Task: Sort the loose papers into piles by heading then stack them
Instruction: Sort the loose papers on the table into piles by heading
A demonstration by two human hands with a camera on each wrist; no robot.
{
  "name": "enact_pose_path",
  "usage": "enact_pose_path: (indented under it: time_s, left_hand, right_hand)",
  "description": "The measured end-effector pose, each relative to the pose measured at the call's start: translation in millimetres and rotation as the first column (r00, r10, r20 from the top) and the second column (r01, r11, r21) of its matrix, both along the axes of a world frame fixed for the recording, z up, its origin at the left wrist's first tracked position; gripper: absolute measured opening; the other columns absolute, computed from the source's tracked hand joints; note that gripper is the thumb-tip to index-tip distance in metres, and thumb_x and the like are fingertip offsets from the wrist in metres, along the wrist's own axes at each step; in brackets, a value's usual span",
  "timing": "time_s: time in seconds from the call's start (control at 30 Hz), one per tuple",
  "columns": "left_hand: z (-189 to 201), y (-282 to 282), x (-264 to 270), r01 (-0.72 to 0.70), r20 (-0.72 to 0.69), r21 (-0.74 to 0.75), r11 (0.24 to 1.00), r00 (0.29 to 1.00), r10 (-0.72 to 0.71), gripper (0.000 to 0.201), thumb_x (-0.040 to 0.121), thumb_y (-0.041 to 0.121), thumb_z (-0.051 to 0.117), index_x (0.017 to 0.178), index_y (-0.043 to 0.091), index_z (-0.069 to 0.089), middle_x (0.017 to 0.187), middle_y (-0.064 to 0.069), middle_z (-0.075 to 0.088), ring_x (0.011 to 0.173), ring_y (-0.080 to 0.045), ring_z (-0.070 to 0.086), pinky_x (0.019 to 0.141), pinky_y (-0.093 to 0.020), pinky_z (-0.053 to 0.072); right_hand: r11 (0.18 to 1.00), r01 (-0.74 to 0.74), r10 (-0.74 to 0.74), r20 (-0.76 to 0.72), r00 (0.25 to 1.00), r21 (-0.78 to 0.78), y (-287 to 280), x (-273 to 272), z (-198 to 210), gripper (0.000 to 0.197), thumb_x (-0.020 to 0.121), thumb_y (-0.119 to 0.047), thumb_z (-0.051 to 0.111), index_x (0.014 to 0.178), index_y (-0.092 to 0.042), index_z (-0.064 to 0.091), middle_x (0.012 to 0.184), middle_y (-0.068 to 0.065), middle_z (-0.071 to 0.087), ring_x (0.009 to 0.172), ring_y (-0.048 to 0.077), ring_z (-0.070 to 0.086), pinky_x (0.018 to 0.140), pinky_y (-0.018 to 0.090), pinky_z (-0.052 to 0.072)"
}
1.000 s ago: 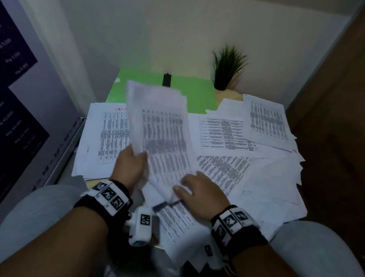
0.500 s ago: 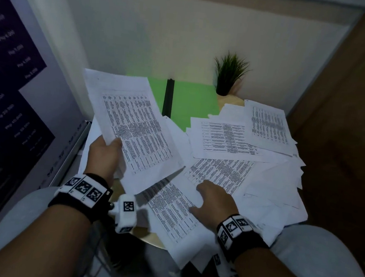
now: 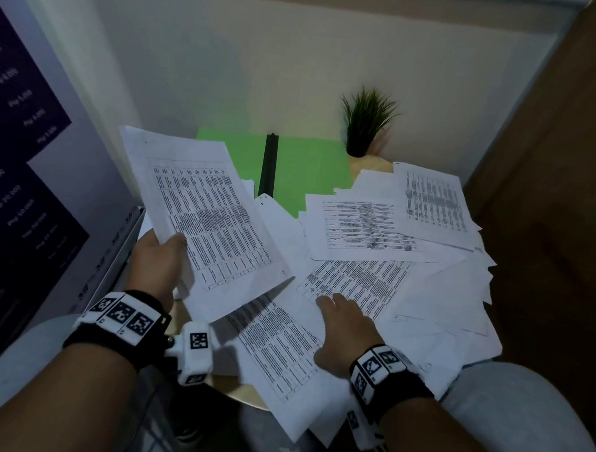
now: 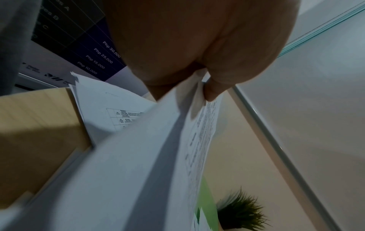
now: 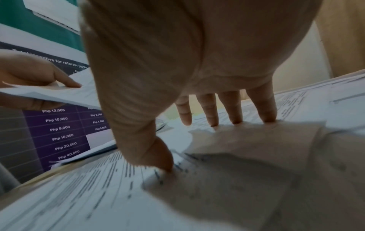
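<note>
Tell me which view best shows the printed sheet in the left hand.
Head view: the white printed table sheet shows whole, raised off the pile, the left hand gripping its lower edge. Left wrist view shows it edge-on and blurred under the thumb. Right wrist view catches only a corner.

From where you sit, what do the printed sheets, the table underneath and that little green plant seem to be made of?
The white printed sheets look like thin matte office paper: the ones the left hand holds bend under their own weight. The pale tan table looks like smooth light wood or laminate, with faint grain in the left wrist view. The spiky green plant has stiff, even blades, possibly plastic; I cannot be sure.
</note>
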State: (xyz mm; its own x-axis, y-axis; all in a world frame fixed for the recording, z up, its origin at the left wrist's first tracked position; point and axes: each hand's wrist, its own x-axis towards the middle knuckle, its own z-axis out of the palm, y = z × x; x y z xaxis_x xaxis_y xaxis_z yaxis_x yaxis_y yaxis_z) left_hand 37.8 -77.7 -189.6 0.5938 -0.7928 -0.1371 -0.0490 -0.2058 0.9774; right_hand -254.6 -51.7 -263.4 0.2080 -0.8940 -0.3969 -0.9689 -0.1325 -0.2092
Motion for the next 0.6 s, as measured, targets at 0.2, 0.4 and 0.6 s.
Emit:
enact_pose_path:
  time_s: [0.2,0.4,0.6]
  left_hand:
    - [4,4,3,0.003,0.03,0.022,1.0,1.0,-0.004,0.012,0.101,0.013,0.054,0.11,0.01,0.06,0.081,-0.003,0.058,0.072,-0.018,0.055,0.061,-0.028,0.041]
    - [2,11,13,0.04,0.078,0.11,0.993,0.996,-0.048,0.008,0.098,0.011,0.054,0.095,0.012,0.061,0.078,-0.007,0.059,0.071,-0.025,0.054,0.064,-0.032,0.043]
    - [2,14,0,0.243,0.055,0.237,0.941,0.963,-0.263,0.013,0.097,0.01,0.052,0.085,0.015,0.052,0.072,-0.011,0.051,0.064,-0.024,0.05,0.061,-0.031,0.041]
  right_hand:
    - [0.997,-0.048,0.046,-0.041,0.998,-0.052,5,-2,-2,0.075,0.084,-0.011,0.065,0.149,-0.025,0.031,0.151,0.005,0.038,0.139,0.031,0.038,0.109,0.054,0.042]
    - [0.913,0.365,-0.284,0.361,0.888,-0.181,-5,-13,44,0.029,0.104,-0.01,0.044,0.109,-0.021,0.071,0.093,0.004,0.073,0.081,0.026,0.065,0.074,0.03,0.052]
    - [0.832,0.475,-0.062,0.804,0.592,-0.286,2,-17,114,0.034,0.105,-0.011,0.053,0.135,-0.02,0.067,0.135,-0.006,0.066,0.127,0.008,0.059,0.111,0.023,0.041]
